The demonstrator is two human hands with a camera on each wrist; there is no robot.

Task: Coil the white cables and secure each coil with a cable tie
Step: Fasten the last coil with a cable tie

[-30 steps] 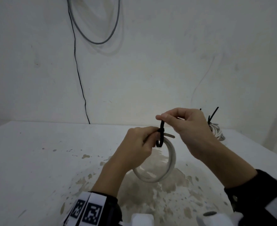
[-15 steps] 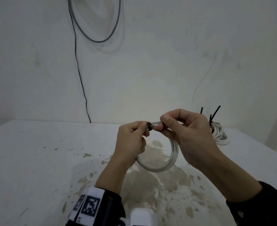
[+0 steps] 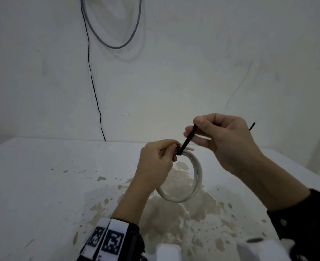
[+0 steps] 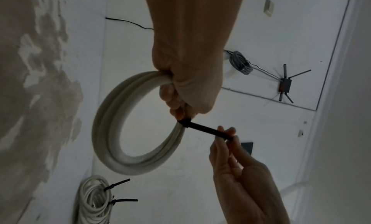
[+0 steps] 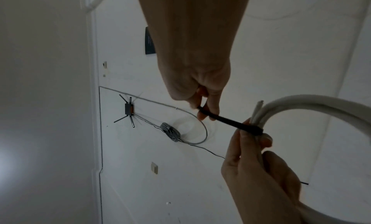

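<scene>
A white cable coil is held above the desk in the left hand, its black cable tie already looped and being pinched by the right hand, while tied coils lie finished nearby.

A stained white table meets a white wall; a grey cable loop and black wire hang there.

The smooth, matt white plastic-sheathed cable coil wears a matt black plastic tie above the stained, patchy white tabletop.
</scene>
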